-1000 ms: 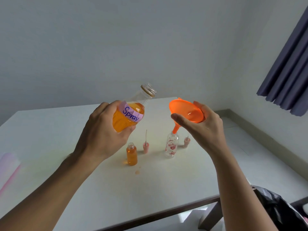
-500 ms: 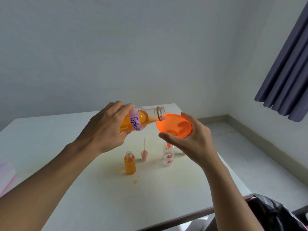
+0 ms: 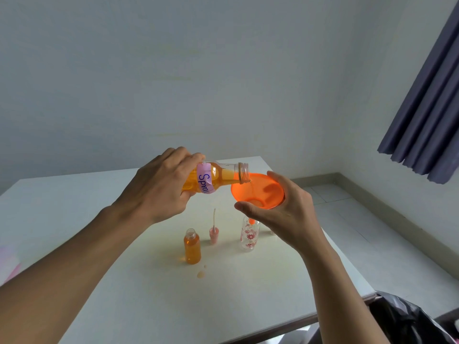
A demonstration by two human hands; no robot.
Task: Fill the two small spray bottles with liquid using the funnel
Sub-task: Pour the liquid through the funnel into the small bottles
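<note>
My left hand (image 3: 159,187) grips a clear supply bottle (image 3: 218,176) of orange liquid with a pink "Spray" label, tipped nearly level. Its open mouth rests at the rim of the orange funnel (image 3: 258,191), and liquid runs into the bowl. My right hand (image 3: 283,217) holds the funnel from below, its spout in the neck of a clear flower-printed spray bottle (image 3: 249,237) standing on the white table (image 3: 111,281). A second small spray bottle (image 3: 192,247), uncapped and full of orange liquid, stands to its left.
A pink spray cap (image 3: 213,233) with its tube pointing up stands between the two small bottles. Orange drops (image 3: 201,273) lie on the table in front of the filled bottle. A black bag (image 3: 409,319) sits past the table's right corner. A dark curtain (image 3: 432,108) hangs at right.
The supply bottle has tipped from upright-slanted to nearly level, and its mouth has reached the funnel rim. Liquid now flows into the funnel. Both hands dropped lower in view.
</note>
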